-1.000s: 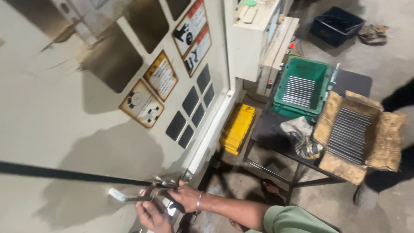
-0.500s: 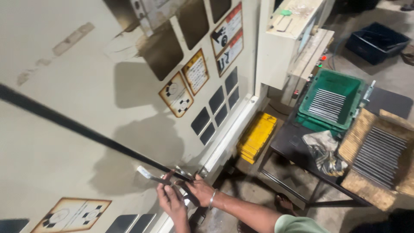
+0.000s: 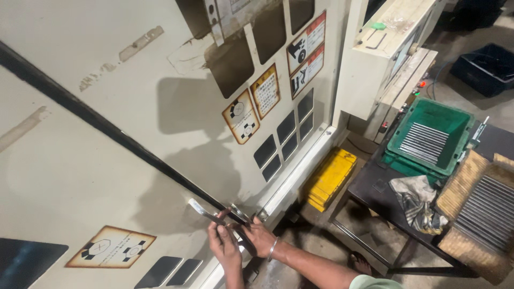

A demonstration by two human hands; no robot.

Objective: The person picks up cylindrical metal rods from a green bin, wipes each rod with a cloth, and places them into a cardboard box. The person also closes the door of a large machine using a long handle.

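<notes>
Both hands meet at the metal handle point(image 3: 206, 212) on the big door point(image 3: 107, 160). The left hand point(image 3: 224, 247) grips it tight, the right hand point(image 3: 261, 237) holds its end, so the door can slide.

I see a large machine door point(image 3: 107, 160) filling the left of the view. Low on it, my left hand point(image 3: 224, 247) and right hand point(image 3: 261, 239) sit side by side on its metal handle point(image 3: 206, 212). To the right stands a bench point(image 3: 375, 187). On it, a crate point(image 3: 428, 140) holds metal rods point(image 3: 424, 143), with a rag point(image 3: 415, 200) just in front.
</notes>
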